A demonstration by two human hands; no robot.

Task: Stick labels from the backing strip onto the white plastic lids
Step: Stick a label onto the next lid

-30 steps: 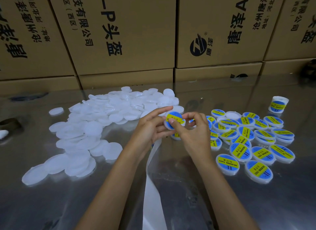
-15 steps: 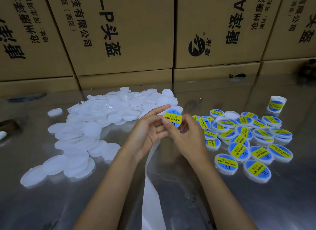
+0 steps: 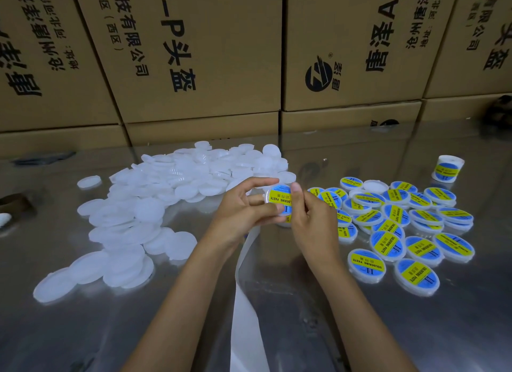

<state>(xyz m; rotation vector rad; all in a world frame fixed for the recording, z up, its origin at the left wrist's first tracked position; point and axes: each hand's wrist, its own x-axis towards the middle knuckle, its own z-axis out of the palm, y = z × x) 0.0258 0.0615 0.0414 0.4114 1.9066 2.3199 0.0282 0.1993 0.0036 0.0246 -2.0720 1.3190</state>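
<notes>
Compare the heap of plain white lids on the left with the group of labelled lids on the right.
The plain white round plastic lids bear no label; the lids with blue and yellow labels each carry one. The plain heap is larger and spreads farther across the shiny metal table; the labelled group is smaller and tighter. Both lie loosely overlapped and share the same round white shape.

Both hands hold one labelled lid above the shiny surface (image 3: 360,330).

The left hand (image 3: 241,211) and right hand (image 3: 313,219) pinch a white lid (image 3: 278,201) bearing a blue-and-yellow label, tilted up on edge. A white backing strip (image 3: 245,302) trails from the left hand toward six o'clock. Plain white lids (image 3: 155,202) lie heaped at ten o'clock; labelled lids (image 3: 401,227) cluster at three o'clock. Cardboard boxes (image 3: 210,53) stand at twelve o'clock.
</notes>
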